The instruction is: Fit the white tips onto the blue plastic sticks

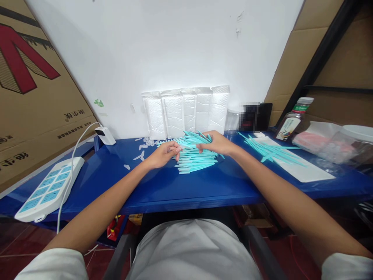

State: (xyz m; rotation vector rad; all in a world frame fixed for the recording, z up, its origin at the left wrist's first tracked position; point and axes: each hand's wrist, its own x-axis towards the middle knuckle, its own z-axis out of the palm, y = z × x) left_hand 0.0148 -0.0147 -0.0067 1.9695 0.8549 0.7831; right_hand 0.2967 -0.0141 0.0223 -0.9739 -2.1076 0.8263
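Observation:
A pile of slim turquoise sticks (196,162) with paler left ends lies on the blue table in front of me. My left hand (166,154) is closed in a pinch at the pile's left side, beside the pale end of a stick. What sits between its fingertips is too small to make out. Over the pile, my right hand (214,143) is closed around a turquoise stick (190,147) that points left toward my left fingertips. Small translucent pieces, like caps (148,142), are scattered on the table left of the pile.
White padded packets (186,111) lean on the wall behind the pile. More turquoise sticks (269,149) lie on a white sheet (305,169) to the right, near a bottle (294,118) and a clear jar (233,119). A power strip (52,186) with a cable lies left.

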